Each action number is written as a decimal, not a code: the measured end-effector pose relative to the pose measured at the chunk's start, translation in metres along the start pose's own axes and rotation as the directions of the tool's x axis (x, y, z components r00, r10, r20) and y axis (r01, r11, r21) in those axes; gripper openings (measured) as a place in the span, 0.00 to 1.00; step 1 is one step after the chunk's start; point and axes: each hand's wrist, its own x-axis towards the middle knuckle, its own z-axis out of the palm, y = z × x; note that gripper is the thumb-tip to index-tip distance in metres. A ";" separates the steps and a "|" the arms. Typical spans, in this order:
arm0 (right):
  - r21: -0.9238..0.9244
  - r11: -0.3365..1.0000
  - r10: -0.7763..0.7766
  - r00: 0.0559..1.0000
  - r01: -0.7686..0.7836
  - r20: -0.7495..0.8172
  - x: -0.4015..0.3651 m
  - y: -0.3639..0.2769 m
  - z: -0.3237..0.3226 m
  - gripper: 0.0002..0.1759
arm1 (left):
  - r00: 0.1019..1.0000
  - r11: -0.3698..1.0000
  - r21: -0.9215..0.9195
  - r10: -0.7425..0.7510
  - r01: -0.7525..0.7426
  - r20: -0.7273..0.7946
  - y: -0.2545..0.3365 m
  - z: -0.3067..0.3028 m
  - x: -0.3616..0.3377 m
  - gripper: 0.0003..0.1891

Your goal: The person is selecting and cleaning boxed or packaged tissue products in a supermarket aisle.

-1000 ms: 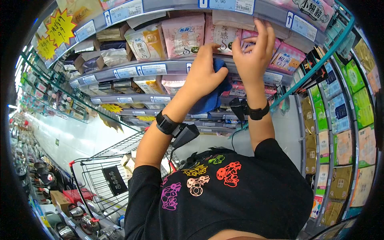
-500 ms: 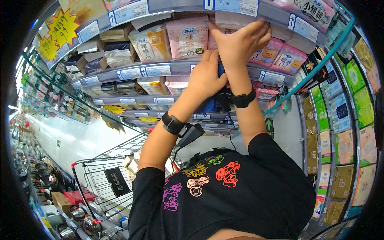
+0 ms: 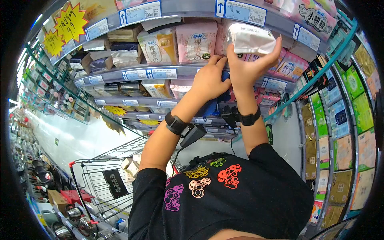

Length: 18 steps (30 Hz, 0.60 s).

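My right hand [image 3: 248,72] grips a white plastic-wrapped pack [image 3: 253,40] between thumb and fingers, in front of the middle shelf. Small dark print shows on the pack's upper edge. My left hand [image 3: 210,80] is closed at the shelf edge, fingertips by a pink sanitary pad pack [image 3: 196,43]. Something blue [image 3: 226,76] shows between its fingers and thumb, mostly hidden. A white and yellow pad pack [image 3: 157,46] stands to the left. Pink packs with a cartoon picture [image 3: 292,66] sit right of my right hand.
Price labels [image 3: 140,13] line the shelf edges. A wire shopping cart [image 3: 106,168] with a few boxes stands at lower left. Tissue packs [image 3: 344,150] fill the shelves on the right. Pots and pans [image 3: 44,176] are displayed at far left.
My right hand has come back and down from inside the shelf, now with the white pack in its grip. My left hand stays at the shelf edge. The view has shifted slightly.
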 end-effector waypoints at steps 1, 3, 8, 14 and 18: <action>0.038 0.999 -0.023 1.000 0.022 0.015 -0.001 -0.004 -0.007 0.56 | 1.000 1.000 -0.001 0.004 -0.004 0.005 -0.002 0.001 0.001 0.31; 0.074 0.996 -0.046 0.998 0.042 0.052 -0.005 -0.008 -0.021 0.55 | 1.000 1.000 0.011 0.021 -0.022 0.008 -0.009 0.006 0.004 0.31; 0.361 0.930 -0.094 0.993 0.064 0.066 -0.011 -0.016 -0.040 0.51 | 0.998 0.997 0.042 0.068 -0.068 -0.004 -0.021 0.017 0.006 0.31; 0.635 0.769 -0.019 0.991 -0.072 0.134 -0.015 -0.030 -0.049 0.49 | 0.977 0.959 -0.207 0.167 -0.193 -0.135 -0.013 -0.001 -0.015 0.31; 0.645 0.747 -0.049 0.954 -0.161 0.296 -0.026 -0.042 -0.051 0.46 | 0.969 0.919 -0.355 0.090 -0.169 -0.230 -0.015 -0.024 -0.041 0.32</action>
